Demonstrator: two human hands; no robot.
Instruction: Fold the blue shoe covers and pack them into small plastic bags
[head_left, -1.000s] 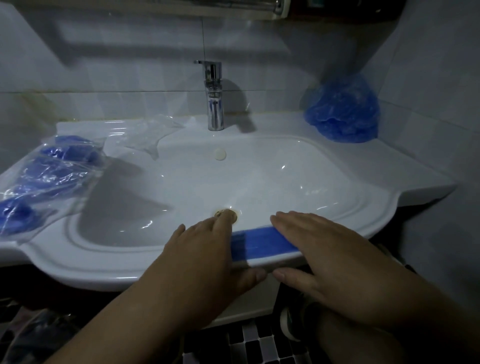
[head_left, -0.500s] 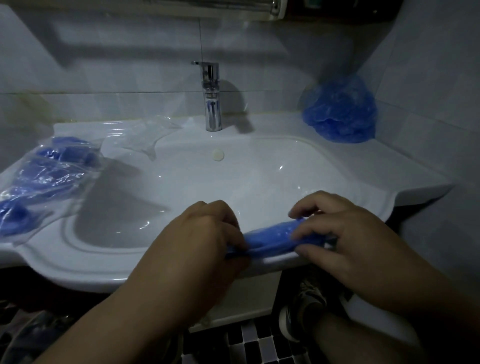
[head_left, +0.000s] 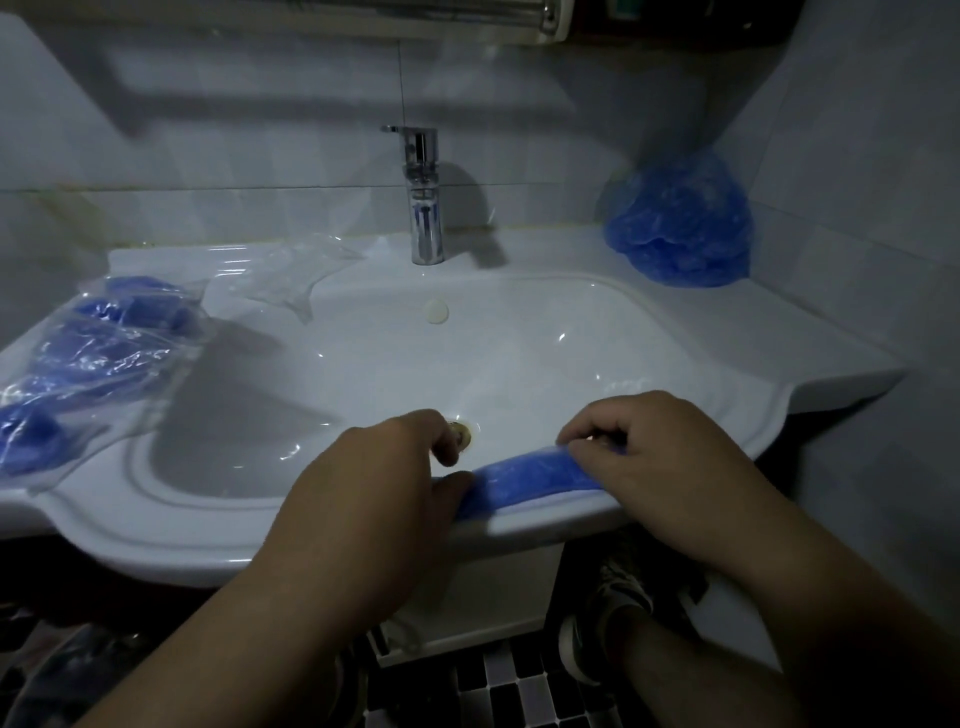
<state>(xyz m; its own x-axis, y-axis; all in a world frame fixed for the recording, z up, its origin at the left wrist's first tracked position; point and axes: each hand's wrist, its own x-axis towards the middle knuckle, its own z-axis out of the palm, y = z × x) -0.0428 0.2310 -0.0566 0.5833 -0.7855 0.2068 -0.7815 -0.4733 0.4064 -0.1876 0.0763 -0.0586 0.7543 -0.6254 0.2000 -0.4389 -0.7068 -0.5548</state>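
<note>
One blue shoe cover (head_left: 530, 475) on sink rim (head_left: 524, 530) | left hand (head_left: 374, 499) pinches left end | right hand (head_left: 660, 467) pinches right end

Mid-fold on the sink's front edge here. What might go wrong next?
The shoe cover lies along the sink's narrow front rim, so it might slide into the basin or onto the floor. Both the left hand and right hand pinch it; releasing one may let the fold spring open. The empty bags lie far back-left, needing a long reach.
</note>
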